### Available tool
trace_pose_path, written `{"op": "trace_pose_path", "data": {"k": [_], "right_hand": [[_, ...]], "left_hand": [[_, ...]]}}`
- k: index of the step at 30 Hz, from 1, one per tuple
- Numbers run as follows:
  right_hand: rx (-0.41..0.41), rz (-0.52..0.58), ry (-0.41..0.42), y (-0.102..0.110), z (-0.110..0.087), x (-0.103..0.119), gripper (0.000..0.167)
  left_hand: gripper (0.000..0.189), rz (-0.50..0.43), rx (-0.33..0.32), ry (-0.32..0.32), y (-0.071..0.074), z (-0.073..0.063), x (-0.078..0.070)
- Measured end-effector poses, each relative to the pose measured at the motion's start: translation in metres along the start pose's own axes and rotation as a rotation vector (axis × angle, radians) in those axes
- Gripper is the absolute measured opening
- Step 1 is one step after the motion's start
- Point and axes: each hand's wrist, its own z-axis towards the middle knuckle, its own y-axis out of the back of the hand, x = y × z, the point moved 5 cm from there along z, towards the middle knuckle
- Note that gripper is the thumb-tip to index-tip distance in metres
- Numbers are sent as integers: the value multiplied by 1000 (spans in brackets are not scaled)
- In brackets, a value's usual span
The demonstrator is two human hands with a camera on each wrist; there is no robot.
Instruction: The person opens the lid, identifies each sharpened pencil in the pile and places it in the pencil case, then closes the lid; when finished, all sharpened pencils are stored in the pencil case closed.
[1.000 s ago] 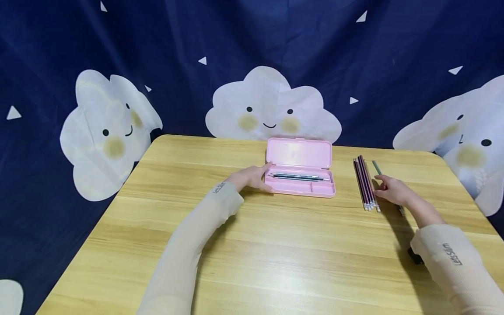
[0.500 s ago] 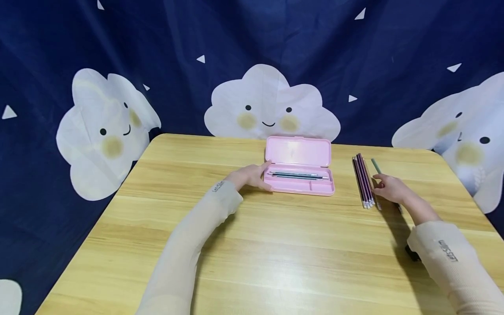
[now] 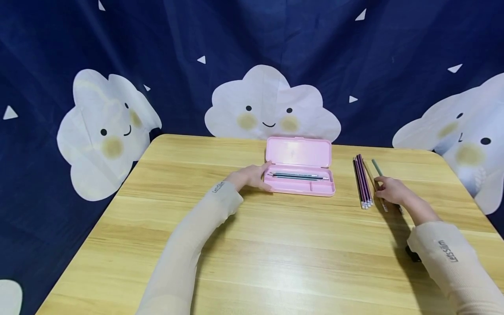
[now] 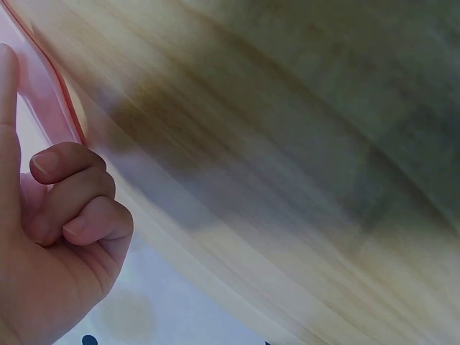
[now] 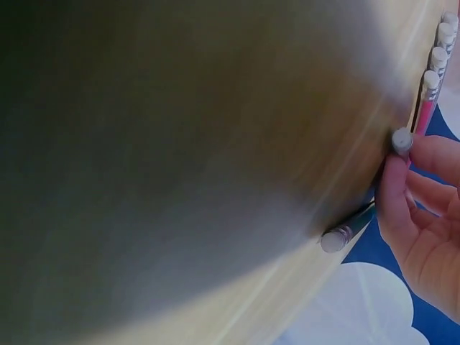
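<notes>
A pink pencil case [image 3: 291, 187] lies with its lid raised at the back of the table, several dark green pencils [image 3: 299, 176] in its long compartment. At its left end my left hand [image 3: 250, 176] grips the case, one finger at the hinge side and one digit at the front corner. My right hand [image 3: 393, 191] pinches a tan pencil [image 3: 370, 173] between thumb and fingers near its white eraser end, as the right wrist view shows. A bundle of purple and dark pencils [image 3: 363, 183] lies just left of it. Partly behind the hand is a green pencil [image 3: 376, 167].
The wooden table [image 3: 275, 253] ends at its back edge against a dark blue curtain [image 3: 177, 35] with cloud prints. A small black object [image 3: 412, 254] shows beneath the right sleeve [image 3: 449, 258].
The tan pencil has come away from the purple bundle toward the right, leaving a gap, with my right hand shifting slightly right. My left hand and the pencil case keep their places.
</notes>
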Motion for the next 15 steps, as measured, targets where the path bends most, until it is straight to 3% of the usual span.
{"op": "trace_pose_path", "data": {"k": [4, 10, 15], "right_hand": [[-22, -5, 24, 2, -2, 0, 53], [-92, 83, 60, 9, -4, 0, 51], [-168, 92, 135, 14, -4, 6, 47]], "left_hand": [[107, -4, 3, -3, -1, 0, 0], [107, -7, 9, 13, -1, -1, 1], [107, -2, 11, 17, -1, -1, 1]]}}
